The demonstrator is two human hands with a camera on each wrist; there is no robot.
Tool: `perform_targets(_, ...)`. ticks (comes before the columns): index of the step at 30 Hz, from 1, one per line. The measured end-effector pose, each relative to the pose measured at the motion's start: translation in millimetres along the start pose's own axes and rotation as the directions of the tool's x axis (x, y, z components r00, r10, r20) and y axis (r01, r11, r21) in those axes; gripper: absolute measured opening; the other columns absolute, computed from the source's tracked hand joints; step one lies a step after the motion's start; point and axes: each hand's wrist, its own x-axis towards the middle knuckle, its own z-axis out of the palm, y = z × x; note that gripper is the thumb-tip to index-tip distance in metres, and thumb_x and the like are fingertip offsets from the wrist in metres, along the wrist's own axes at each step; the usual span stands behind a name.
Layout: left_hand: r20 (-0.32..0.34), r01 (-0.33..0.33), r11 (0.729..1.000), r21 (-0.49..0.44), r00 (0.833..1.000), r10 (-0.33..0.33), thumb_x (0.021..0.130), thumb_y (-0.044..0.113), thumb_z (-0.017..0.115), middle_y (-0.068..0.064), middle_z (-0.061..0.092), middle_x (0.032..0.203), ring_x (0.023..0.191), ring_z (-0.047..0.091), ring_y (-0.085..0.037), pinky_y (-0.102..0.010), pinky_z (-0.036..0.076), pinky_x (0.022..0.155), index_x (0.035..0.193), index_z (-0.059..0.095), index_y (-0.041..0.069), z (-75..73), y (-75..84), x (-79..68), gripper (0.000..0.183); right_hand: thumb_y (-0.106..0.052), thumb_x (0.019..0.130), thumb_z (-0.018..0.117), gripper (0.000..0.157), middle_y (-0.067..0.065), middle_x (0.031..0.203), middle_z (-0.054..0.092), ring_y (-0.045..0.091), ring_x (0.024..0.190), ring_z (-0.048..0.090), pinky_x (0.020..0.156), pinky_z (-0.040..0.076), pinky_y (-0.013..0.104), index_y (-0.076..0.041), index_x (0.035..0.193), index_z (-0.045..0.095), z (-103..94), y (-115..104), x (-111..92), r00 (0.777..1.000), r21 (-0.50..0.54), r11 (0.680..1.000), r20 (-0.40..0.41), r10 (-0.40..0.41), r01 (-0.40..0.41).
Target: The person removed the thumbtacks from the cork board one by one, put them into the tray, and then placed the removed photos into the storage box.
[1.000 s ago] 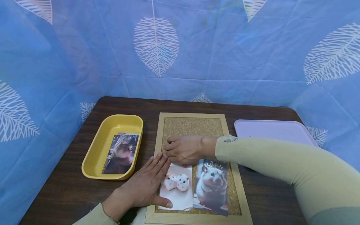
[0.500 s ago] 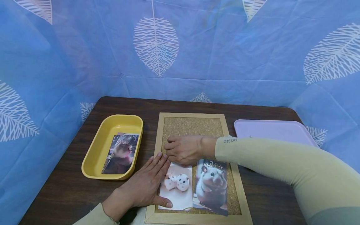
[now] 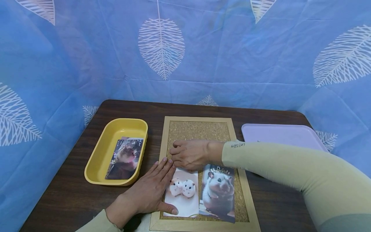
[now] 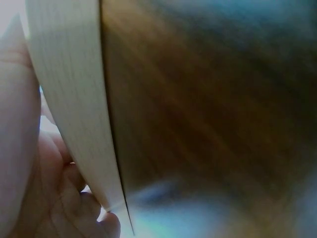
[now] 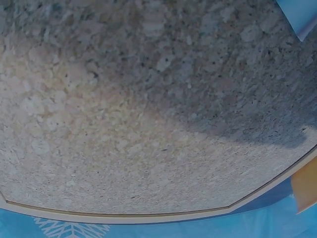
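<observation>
A photo of two small white hamsters [image 3: 182, 190] lies on a wood-framed corkboard [image 3: 200, 129], at its lower left. My left hand [image 3: 147, 190] lies spread over the board's left frame, fingers straight, thumb on the photo's lower left edge. In the left wrist view, part of that hand [image 4: 54, 198] shows beside the pale wooden frame [image 4: 74, 89]. At the photo's top edge is my right hand [image 3: 191, 154], fingers curled, fingertips hidden; I cannot tell what they hold. To the right lies a photo of a crowned hamster [image 3: 218, 193], its lower edge overlapping the frame.
On the left stands a yellow tray [image 3: 95, 161] with a hamster photo [image 3: 125, 158] in it. A lilac tray [image 3: 284, 132] sits at the back right, partly behind my right sleeve [image 3: 269, 158]. Bare cork [image 5: 124, 148] fills most of the right wrist view.
</observation>
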Motion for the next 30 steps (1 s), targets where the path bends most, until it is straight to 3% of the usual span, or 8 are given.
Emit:
perform_targets(8,-0.006,-0.004,1.000,0.011,1.000,0.004,0.079,0.098,0.041,-0.012,0.010,0.177,0.165,0.006,-0.031,-0.052,0.015,0.133,0.169,0.021,0.006,0.6,0.3,-0.4,0.130,-0.043,0.104,0.049,0.028,-0.008,0.110,0.065,0.018,0.102,0.050,0.094,0.041,0.038,-0.023,0.115,0.066,1.9,0.2,-0.1,1.000,-0.001,1.000,0.008,-0.003,0.003)
perform_targets(15,-0.018,-0.007,1.000,0.017,1.000,0.008,0.080,0.098,0.042,-0.013,0.012,0.177,0.165,0.007,-0.031,-0.052,0.015,0.133,0.168,0.022,0.004,0.9,0.5,-0.8,0.130,-0.045,0.102,0.052,0.032,-0.007,0.118,0.066,0.019,0.115,0.053,0.117,0.039,0.044,-0.023,0.121,0.065,2.6,1.7,0.8,1.000,0.033,0.999,0.014,-0.023,0.023)
perform_targets(30,-0.005,-0.006,1.000,0.018,1.000,0.006,0.080,0.098,0.041,-0.012,0.012,0.177,0.165,0.007,-0.031,-0.052,0.014,0.133,0.168,0.021,0.005,0.2,0.8,0.1,0.130,-0.051,0.100,0.055,0.040,-0.007,0.123,0.065,0.018,0.118,0.054,0.117,0.039,0.044,-0.022,0.126,0.064,2.3,3.3,-0.2,0.999,0.022,0.999,0.016,-0.040,0.040)
